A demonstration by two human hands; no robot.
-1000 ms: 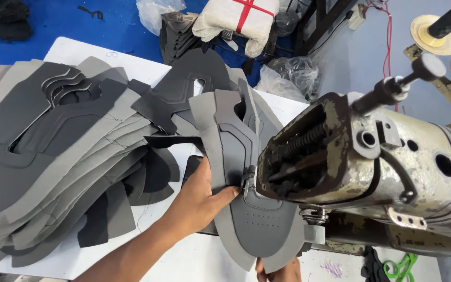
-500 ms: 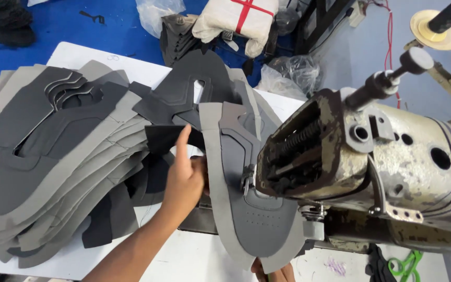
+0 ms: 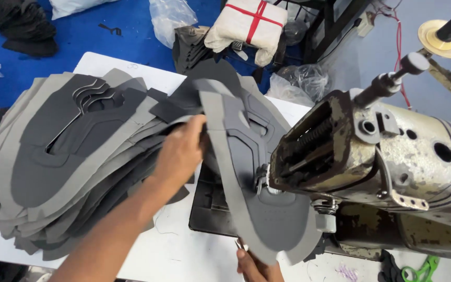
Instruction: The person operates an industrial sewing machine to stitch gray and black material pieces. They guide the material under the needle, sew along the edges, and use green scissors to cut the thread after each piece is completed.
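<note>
The left hand (image 3: 181, 151) grips the upper edge of a long grey shoe upper piece (image 3: 246, 172), fingers curled around it; the piece runs from this hand down under the head of the worn sewing machine (image 3: 382, 167) just to its right. The right hand (image 3: 257, 263), mostly out of frame, pinches the piece's lower end. Left of the left hand, and touching its forearm, a thick stack of grey cut pieces (image 3: 63, 156) lies on the white worktop (image 3: 184, 250).
</note>
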